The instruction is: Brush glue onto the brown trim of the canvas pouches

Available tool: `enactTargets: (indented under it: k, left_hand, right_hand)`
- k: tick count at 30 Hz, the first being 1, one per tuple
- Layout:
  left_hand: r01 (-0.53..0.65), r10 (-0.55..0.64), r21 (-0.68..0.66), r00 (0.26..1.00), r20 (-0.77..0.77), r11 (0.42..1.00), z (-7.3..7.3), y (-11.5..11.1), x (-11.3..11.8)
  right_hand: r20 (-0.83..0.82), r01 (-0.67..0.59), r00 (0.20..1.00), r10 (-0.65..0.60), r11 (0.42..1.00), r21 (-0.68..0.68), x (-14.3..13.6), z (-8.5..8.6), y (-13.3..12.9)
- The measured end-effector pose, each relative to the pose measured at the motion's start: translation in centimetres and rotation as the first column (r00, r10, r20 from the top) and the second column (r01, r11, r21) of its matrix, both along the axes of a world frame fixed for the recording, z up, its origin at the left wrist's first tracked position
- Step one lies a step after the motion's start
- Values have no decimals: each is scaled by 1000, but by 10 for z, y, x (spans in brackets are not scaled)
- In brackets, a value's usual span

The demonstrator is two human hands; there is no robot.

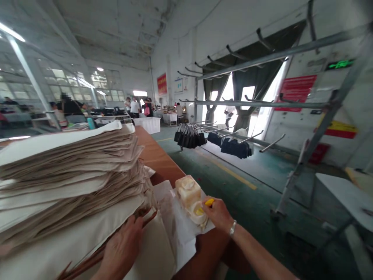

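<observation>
My right hand [219,213] is closed around a small yellow-handled tool [209,202] over the round front cup of a pale plastic pot [188,190]. The tool's lower end cannot be made out; something yellow shows inside the cup. White paper [185,245] lies under the pot. At lower left, my left hand [125,243] has its fingers bent over thin brown strips [93,251], which stick out past the fingertips. Those strips lie on cream sheets [154,245], in front of a tall, uneven stack of cream sheets [67,171].
The brown tabletop [157,151] runs away from me, its right edge beside the green floor. A metal rack [262,104] with prongs stands at right, dark bags [189,136] hanging from it. A white table [346,198] is at far right. Several people are in the background.
</observation>
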State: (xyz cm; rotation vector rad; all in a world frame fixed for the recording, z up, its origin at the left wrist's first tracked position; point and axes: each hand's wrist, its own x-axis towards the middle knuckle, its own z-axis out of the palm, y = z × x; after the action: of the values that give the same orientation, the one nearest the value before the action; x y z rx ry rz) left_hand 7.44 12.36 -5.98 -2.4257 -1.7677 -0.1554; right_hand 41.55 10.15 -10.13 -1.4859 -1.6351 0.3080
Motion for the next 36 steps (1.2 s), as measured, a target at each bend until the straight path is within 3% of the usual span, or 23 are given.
enactTargets:
  k: [3, 8, 14, 16, 19, 21, 23, 25, 27, 31, 34, 36]
  left_hand:
    - [26, -7, -111, 986, 166, 993, 3, 7, -4]
    - [155, -33, -248, 900, 435, 956, 21, 0, -12]
    - [225, 23, -315, 781, 624, 922, 41, -24, -20]
    - [250, 51, -333, 727, 685, 909, 50, -37, -21]
    - [286, 109, -364, 635, 765, 886, 64, -59, -21]
    - [292, 152, -383, 588, 795, 876, 72, -72, -21]
    - [288, 178, -390, 557, 811, 875, 77, -82, -21]
    - [300, 181, -385, 533, 826, 873, 80, -91, -22]
    - [333, 169, -374, 510, 844, 865, 79, -98, -24]
    - [397, 149, -349, 455, 878, 849, 77, -109, -25]
    - [425, 157, -366, 451, 879, 828, 76, -116, -26]
    - [418, 169, -385, 467, 868, 823, 75, -119, -28]
  right_hand:
    - [30, -43, 999, 42, 998, 43, 1, 10, -12]
    - [66, -155, 987, 149, 983, 94, -3, 24, -37]
    - [64, -211, 977, 205, 970, 121, -2, 21, -60]
    - [14, -193, 981, 192, 974, 115, 1, 21, -69]
    - [-185, 6, 983, 12, 995, 95, 1, 31, -83]
    - [-453, 104, 889, -68, 993, 55, -9, 45, -91]
    - [-723, 88, 691, -31, 995, 42, -26, 64, -99]
    - [-854, 19, 518, 51, 997, 71, -49, 83, -105]
    - [-880, -42, 461, 117, 993, 110, -72, 98, -109]
    - [-846, -134, 497, 193, 980, 145, -104, 111, -109]
    - [-724, -162, 655, 216, 976, 145, -113, 112, -103]
    - [-621, -101, 762, 183, 981, 165, -113, 114, -99]
